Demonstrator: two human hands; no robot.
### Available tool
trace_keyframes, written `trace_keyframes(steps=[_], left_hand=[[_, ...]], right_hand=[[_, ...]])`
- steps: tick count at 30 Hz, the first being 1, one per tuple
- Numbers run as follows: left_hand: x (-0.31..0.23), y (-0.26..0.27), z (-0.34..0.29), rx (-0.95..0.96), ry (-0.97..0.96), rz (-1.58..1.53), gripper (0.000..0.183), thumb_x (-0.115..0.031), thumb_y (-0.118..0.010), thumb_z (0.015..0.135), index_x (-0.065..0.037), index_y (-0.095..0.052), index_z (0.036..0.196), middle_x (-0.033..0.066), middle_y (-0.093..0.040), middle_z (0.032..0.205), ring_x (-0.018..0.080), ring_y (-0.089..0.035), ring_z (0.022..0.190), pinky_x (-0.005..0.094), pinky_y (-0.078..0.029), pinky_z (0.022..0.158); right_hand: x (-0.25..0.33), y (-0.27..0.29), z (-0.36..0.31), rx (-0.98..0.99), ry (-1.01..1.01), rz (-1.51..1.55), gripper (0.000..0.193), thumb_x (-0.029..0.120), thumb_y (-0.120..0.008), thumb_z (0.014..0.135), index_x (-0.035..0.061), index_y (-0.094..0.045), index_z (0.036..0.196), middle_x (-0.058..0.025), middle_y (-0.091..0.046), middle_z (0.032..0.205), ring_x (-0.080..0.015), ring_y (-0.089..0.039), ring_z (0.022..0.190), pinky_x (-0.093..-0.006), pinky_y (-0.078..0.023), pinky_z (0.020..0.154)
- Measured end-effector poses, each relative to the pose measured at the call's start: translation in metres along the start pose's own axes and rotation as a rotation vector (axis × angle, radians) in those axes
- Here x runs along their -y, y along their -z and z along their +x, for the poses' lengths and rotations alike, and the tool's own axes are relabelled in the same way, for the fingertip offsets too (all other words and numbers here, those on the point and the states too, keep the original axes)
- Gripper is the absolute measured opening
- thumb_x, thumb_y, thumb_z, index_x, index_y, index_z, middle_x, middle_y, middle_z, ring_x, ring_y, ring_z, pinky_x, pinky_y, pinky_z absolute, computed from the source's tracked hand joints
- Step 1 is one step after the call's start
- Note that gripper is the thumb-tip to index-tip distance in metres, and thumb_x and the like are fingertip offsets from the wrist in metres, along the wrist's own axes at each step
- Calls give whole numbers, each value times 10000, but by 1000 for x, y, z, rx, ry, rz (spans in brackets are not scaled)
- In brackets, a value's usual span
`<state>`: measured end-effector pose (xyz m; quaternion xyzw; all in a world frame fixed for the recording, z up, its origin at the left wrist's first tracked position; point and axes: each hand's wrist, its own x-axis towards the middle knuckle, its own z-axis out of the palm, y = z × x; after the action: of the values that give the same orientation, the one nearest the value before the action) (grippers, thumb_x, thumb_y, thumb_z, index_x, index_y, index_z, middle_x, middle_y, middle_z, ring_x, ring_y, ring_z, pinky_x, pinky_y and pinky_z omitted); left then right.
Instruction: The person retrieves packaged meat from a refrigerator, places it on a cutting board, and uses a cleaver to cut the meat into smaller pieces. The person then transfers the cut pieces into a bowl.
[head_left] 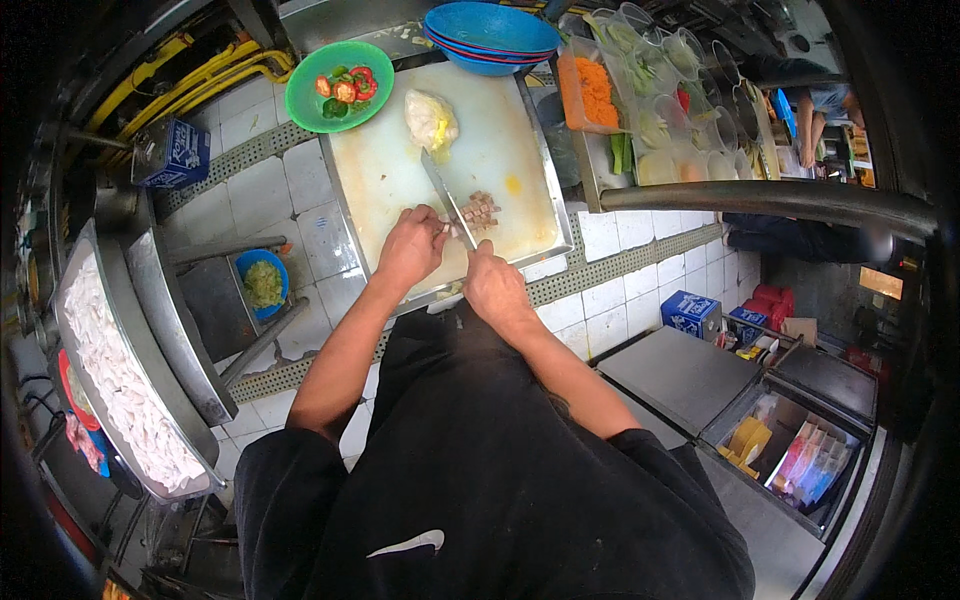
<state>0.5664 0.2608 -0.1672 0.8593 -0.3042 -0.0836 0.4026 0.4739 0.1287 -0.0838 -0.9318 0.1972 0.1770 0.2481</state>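
On a white cutting board (pixel 385 165) in front of me, my right hand (pixel 495 288) grips the handle of a kitchen knife (pixel 440 188), its long blade pointing away toward the far middle of the board. Just left of the blade, the bent fingers of my left hand (pixel 410 245) press on a small pale pinkish piece of food (pixel 450 229). Right of the blade lies a small heap of diced pinkish-brown pieces (pixel 481 210). Beyond the knife tip sits a pale lump of food in a clear bag (pixel 428 118), with yellow on its side.
A green plate (pixel 303 95) of cut peppers overlaps the board's far left corner. Stacked blue plates (pixel 492 28) stand behind. At right are shredded orange food in a tub (pixel 597 92) and several clear cups. A metal tray of white strips (pixel 110 370) is at far left; another person (pixel 815 115) stands far right.
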Motion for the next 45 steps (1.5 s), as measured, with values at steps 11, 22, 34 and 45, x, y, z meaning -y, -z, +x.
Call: trace_keyframes(steps=[11,22,34,45], left_hand=[[-1,10,-5,-4,191,-265,298,-90,-774,755,-1,-693,1027,182,-654,1015,373,-619,977,434,-515,876],[8,-1,-9,-34,-24,-114,173,-59,-728,816,3,-730,977,174,-696,972,366,-652,913,433,-526,837],[18,-3,-4,-14,-51,-116,119,-69,-713,827,14,-732,910,188,-700,962,362,-674,864,409,-550,770],[27,-1,-12,-25,66,-201,131,-22,-731,783,19,-724,908,190,-702,949,350,-681,852,397,-556,755]], right_hand=[[-46,-5,31,-138,39,60,269,239,-515,993,-29,-520,963,-321,-645,755,-511,-642,763,-588,-508,723],[10,31,19,-25,178,-152,241,159,-484,958,-55,-567,1031,-274,-683,788,-429,-688,775,-516,-540,721],[-3,-16,32,-65,173,-69,223,135,-469,954,-59,-547,1031,-289,-675,802,-458,-676,775,-544,-532,740],[13,-18,20,-49,131,-19,274,186,-466,1002,-82,-506,963,-316,-660,790,-499,-660,784,-574,-519,720]])
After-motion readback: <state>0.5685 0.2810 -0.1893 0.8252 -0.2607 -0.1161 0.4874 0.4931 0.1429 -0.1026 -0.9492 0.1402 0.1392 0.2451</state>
